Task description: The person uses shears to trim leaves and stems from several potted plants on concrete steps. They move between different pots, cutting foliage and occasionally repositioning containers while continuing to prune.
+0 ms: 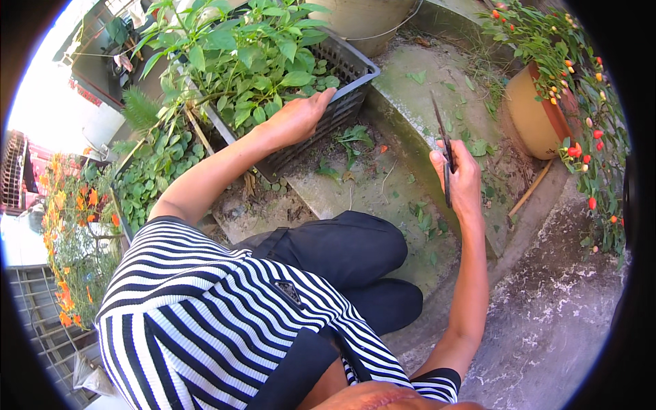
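My left hand rests on the near rim of a black plastic crate, fingers curled over its edge. Leafy green pepper plants with a few small white flowers fill the crate. Out to the right, my right hand holds a dark pair of scissors, seen nearly edge-on. Their blades point away from me, apart from the plants, above a concrete ledge strewn with cut leaves. Whether the blades are parted cannot be made out.
A tan pot holds an ornamental pepper plant with red and yellow fruit, right. Behind the crate stands a large pale bucket. Orange flowers grow at left. A stick lies by the pot. More leaves litter the lower step.
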Demonstrator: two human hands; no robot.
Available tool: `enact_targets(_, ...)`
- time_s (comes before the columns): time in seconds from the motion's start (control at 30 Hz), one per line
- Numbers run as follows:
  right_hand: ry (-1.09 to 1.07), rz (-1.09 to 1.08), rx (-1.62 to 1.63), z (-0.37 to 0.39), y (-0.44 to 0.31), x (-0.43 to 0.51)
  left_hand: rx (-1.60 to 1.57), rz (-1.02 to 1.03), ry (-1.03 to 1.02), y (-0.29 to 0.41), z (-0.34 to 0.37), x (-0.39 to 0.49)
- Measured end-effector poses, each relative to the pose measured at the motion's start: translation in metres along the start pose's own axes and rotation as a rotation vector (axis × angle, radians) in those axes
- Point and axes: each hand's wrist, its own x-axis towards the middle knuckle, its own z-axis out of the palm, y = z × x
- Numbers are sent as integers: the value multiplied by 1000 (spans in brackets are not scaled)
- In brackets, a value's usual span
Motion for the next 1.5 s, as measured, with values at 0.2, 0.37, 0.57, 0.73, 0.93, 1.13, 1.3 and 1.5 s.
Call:
enact_targets(0.2, -57, -16, -84, 13, -13, 12, -37, -22, 34, 3, -2, 1)
enact_targets(0.37, -77, 1, -46, 7, -19, 23, -50, -45, 23, 1, 0, 2)
enact_targets(0.57, -134, -134, -89, 14, -34, 40, 49, 10, 59, 0, 1, -3)
enact_targets(0.73, -338, -97, -83, 37, -49, 51, 10, 120, 170, 10, -7, -3)
enact_targets(0.93, -733, 93, 180, 78, -41, 77, 61, 518, 202, 13, -9, 8)
enact_targets(1.13, -890, 200, 248, 84, -54, 86, -271, 458, 90, 16, -23, -2)
enact_targets(1.3, -903, 247, 418, 92, -60, 60, -327, 346, 154, 33, -39, -29)
enact_targets(1.5, -868, 355, 685, 100, -72, 27, -300, 113, 246, 28, -74, -84)
